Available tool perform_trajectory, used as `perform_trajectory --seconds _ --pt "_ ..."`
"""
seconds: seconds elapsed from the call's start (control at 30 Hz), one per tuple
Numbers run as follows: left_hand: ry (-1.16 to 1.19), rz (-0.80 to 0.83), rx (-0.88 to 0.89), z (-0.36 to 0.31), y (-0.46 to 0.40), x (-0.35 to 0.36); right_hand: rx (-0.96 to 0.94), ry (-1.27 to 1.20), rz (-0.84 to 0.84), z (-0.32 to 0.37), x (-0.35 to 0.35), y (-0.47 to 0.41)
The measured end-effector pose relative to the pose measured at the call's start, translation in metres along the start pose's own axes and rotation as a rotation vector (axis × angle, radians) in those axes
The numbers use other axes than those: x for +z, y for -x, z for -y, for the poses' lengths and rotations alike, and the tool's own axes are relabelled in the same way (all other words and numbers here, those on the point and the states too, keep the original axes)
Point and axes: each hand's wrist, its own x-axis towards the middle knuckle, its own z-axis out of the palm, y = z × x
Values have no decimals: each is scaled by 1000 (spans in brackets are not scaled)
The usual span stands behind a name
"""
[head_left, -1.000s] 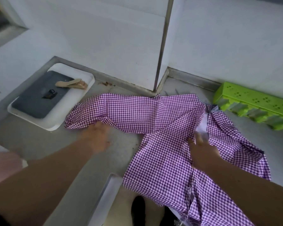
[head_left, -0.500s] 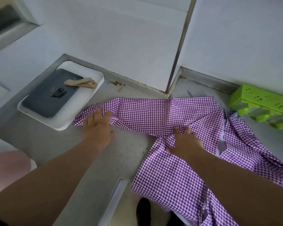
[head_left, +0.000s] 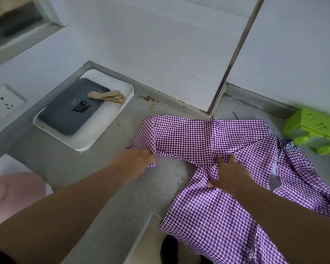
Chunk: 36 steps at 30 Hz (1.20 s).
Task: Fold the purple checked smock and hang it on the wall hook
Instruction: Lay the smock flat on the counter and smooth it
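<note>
The purple checked smock (head_left: 204,141) lies spread on the grey counter (head_left: 95,187), its body hanging over the front edge at the right. One sleeve stretches left along the back. My left hand (head_left: 137,162) grips the end of that sleeve, which is lifted and turned over to the right. My right hand (head_left: 227,172) presses flat on the cloth where the sleeve meets the body. No wall hook is in view.
A white tray (head_left: 80,143) holding a dark tray and brown paper sits at the back left. A green plastic rack (head_left: 312,134) stands at the right against the white wall. A wall socket (head_left: 2,101) is at far left. Something pink (head_left: 13,191) lies at lower left.
My left hand went from pressing flat on the sleeve to gripping its end and folding it rightward. My right hand stays pressed at the sleeve's base.
</note>
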Motion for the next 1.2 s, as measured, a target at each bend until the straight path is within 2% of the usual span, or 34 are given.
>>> perform_trajectory --seconds 0.1,0.2,0.3,0.37,0.43,0.47,0.53,0.6,0.67,0.8,0.97,1.07,1.13,1.2 --pt "-195 -255 160 23 4 -3 -6 -1 -4 0 0 -1" --pt "-337 -421 22 81 18 -40 -6 6 -4 1 -1 -2" --pt "-450 -336 -260 143 31 -49 -8 -2 -5 0 -1 -2" --pt "-350 -190 -380 150 34 -42 -10 -5 -10 0 0 -1" --pt "-300 -53 -388 127 31 -36 -11 -7 -16 -1 -1 -1" --pt "-267 -36 -356 111 27 -34 -12 -6 -18 0 -1 -1" --pt "-92 -133 -219 70 17 -33 -21 -5 -26 0 -1 -1" --pt "55 -248 10 20 5 -34 -33 -9 -43 -2 1 0" --pt "104 -252 142 -25 -8 -37 -52 -17 -66 -6 4 2" --pt "61 -126 107 -63 -33 -32 -148 -1 -108 -20 10 9" --pt "59 -32 -52 -51 -36 -26 -365 133 -111 -53 30 27" --pt "106 19 -145 -40 -38 -36 -445 68 -89 -64 37 36" --pt "148 -68 -119 -51 -39 -50 -483 52 -133 -73 41 43" --pt "181 -227 60 -77 -41 -61 -488 30 -142 -81 45 48"
